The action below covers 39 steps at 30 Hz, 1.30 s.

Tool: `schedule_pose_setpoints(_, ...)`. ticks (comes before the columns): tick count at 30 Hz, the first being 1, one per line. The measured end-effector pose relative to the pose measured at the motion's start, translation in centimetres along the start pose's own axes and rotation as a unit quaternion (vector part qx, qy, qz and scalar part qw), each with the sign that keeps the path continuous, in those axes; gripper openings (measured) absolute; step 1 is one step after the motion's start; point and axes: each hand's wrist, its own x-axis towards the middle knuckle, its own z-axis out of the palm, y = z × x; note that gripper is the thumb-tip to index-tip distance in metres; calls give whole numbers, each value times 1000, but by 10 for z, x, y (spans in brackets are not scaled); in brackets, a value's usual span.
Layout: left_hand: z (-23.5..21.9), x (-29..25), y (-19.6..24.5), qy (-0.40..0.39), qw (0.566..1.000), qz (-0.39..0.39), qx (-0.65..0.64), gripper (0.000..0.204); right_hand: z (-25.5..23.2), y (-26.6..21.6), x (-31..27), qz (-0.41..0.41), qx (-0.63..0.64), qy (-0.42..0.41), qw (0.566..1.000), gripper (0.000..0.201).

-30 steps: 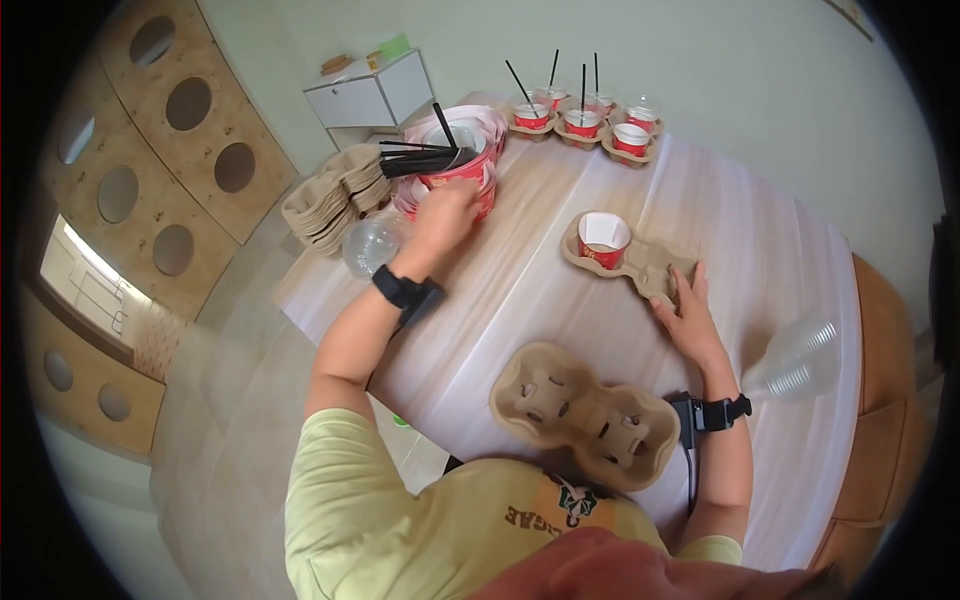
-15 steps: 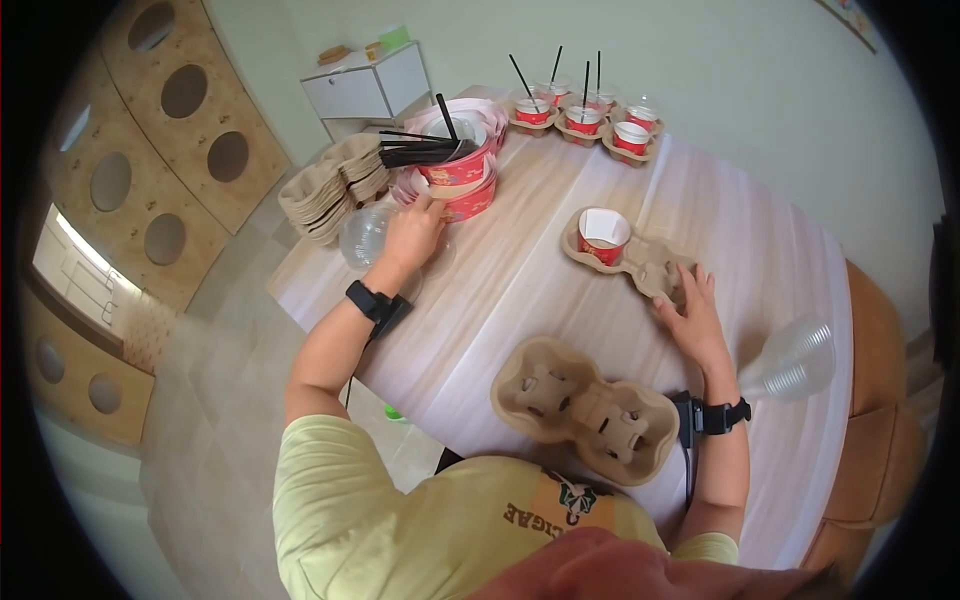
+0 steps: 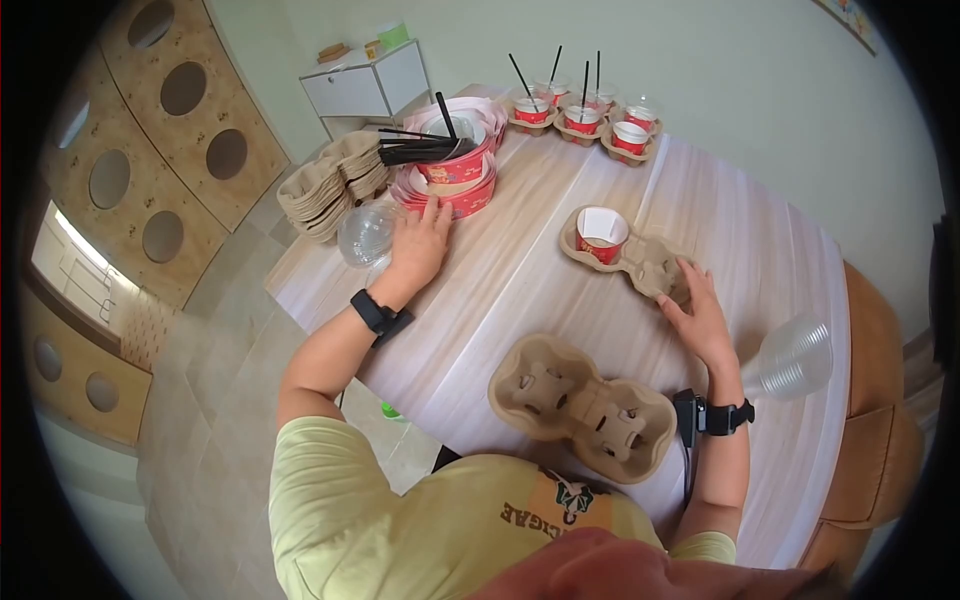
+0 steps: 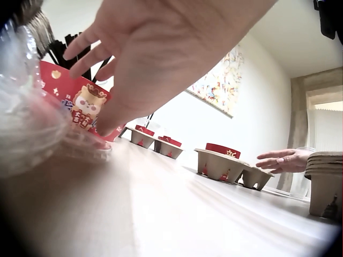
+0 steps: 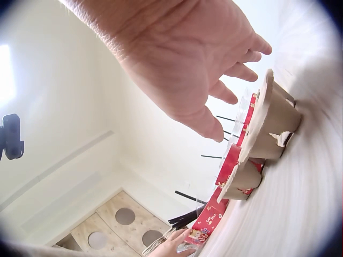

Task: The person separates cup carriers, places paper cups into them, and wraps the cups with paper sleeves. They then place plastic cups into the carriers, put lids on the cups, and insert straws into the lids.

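Observation:
My left hand (image 3: 418,243) is beside the clear plastic lids (image 3: 367,235) and the pile of red paper cups (image 3: 470,196), fingers spread and relaxed. In the left wrist view the hand (image 4: 144,59) hangs over a clear lid (image 4: 88,147) near a red printed cup (image 4: 80,101); contact cannot be told. My right hand (image 3: 700,315) lies with extended fingers at the near right end of a two-hole cardboard carrier (image 3: 655,268), whose other hole holds a red and white cup (image 3: 601,238). The right wrist view shows that hand (image 5: 187,64) with nothing gripped.
An empty carrier stack (image 3: 583,408) is nearest my body. Clear cups (image 3: 795,358) lie at the right edge. Filled carriers (image 3: 580,138) with straws stand at the back. More stacked carriers (image 3: 318,197) and black straws (image 3: 425,150) are at the left.
My left hand has drawn back from the upper part of the red cup pile, down towards the clear lids, and its fingers have spread. The right hand has barely moved.

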Motion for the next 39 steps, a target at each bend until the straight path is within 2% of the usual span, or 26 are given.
schedule_pose_setpoints(2, -4, 2, 4, 14, 1000, 4, -6, 63, 0, 1, 0, -2, -5, -1, 1000, 59)
schedule_pose_setpoints(5, -7, 9, 10, -8, 999, -5, -35, 63, 1, 4, 1, -12, -5, -3, 1000, 59)
schedule_pose_setpoints(7, -7, 16, 14, 24, 997, -5, -67, 62, 2, 5, 2, -14, -6, -1, 1000, 58)
schedule_pose_setpoints(20, 6, 23, 22, 35, 999, 7, -8, 65, -3, 0, 0, -15, 24, -17, 999, 53)
schedule_pose_setpoints(23, 6, 23, 22, 61, 998, 20, 2, 56, -2, 3, 1, -27, 15, -5, 1000, 52)
schedule_pose_setpoints(25, 3, 26, 22, 82, 996, 31, -27, 36, -4, 1, 0, -13, 20, -12, 1000, 52)
schedule_pose_setpoints(26, 2, 28, 22, 83, 996, 31, -27, 36, -5, 0, 0, 1, 25, -20, 999, 52)
schedule_pose_setpoints(28, -1, 33, 19, 67, 995, 44, -59, 17, -4, 1, 1, -1, 23, -20, 1000, 52)
schedule_pose_setpoints(31, 12, 39, 11, 85, 992, 66, -59, 10, -3, 6, 1, -20, 14, -3, 1000, 51)
schedule_pose_setpoints(33, -5, 42, 14, 80, 994, 47, -55, 13, -5, 7, 2, -36, 5, 16, 999, 51)
schedule_pose_setpoints(35, -28, 42, 17, 71, 996, 26, -49, 15, -10, 4, 3, -53, 49, 59, 996, 50)
schedule_pose_setpoints(36, -45, 40, 22, 133, 986, 52, -89, 16, -12, 2, 3, -55, 49, 56, 996, 50)
schedule_pose_setpoints(37, -62, 37, 26, 195, 969, 77, -127, 18, -15, -2, 4, -33, 118, 32, 992, 49)
schedule_pose_setpoints(38, -76, 34, 34, 216, 956, 109, -164, 20, -18, -6, 5, -11, 186, 7, 983, 47)
schedule_pose_setpoints(39, -92, 30, 44, 236, 941, 140, -200, 21, -18, -12, 5, -16, 185, 3, 983, 47)
